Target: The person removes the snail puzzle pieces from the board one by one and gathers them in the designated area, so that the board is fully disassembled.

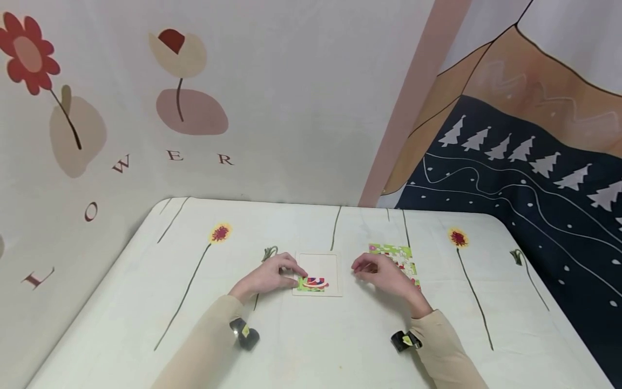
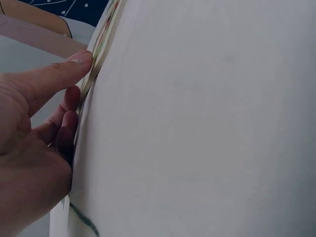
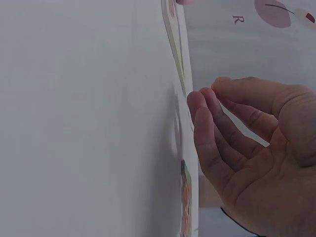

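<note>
A square, pale puzzle tray (image 1: 318,265) lies on the table with a few joined puzzle pieces (image 1: 313,284) in its lower left part, showing red, purple and green print. My left hand (image 1: 272,274) rests at the tray's left edge, its thumb and a fingertip touching the pieces there. In the left wrist view the thumb (image 2: 69,69) lies on the printed edge. To the right of the tray hovers my right hand (image 1: 381,273), fingers loosely bent and nothing visible between them. Partly under that hand are more green and red puzzle pieces (image 1: 403,253).
A white cloth with printed flowers covers the table (image 1: 301,346). Behind it hangs a patterned curtain (image 1: 291,108), and a dark panel with white trees (image 1: 510,167) lies to the right. Each wrist wears a black camera mount (image 1: 245,334).
</note>
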`<state>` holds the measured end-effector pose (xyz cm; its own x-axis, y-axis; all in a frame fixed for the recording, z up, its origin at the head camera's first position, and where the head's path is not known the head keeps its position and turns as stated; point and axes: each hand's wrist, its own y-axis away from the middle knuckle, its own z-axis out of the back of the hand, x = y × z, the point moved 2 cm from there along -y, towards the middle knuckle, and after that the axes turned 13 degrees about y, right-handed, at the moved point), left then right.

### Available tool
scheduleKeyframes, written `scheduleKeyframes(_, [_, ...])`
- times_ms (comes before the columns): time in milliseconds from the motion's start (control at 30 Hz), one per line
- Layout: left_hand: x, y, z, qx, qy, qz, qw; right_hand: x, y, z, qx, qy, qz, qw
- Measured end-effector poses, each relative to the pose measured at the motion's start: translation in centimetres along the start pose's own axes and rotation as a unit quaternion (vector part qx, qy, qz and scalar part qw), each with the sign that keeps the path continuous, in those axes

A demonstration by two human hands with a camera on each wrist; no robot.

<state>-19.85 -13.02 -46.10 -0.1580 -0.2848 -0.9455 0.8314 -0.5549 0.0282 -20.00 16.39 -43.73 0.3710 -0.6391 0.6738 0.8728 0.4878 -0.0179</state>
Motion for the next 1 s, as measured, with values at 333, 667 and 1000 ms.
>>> scheduleKeyframes(333, [-0.1,0.0,0.2,0.004,-0.004,-0.008,1.0,1.7,-1.6,-1.9,0.028,-0.029,0.013,0.9991])
scheduleKeyframes(667, [0.0,-0.1,0.2,0.004,-0.003,-0.004,1.0,3.0,-2.6,-3.8,0.061,0.005,0.011,0.998])
scheduleKeyframes(1000, [0.0,-0.1,0.1,0.003,-0.003,0.017,0.9998,4.0,-3.1,-4.4,0.074,0.034,0.004,0.9967])
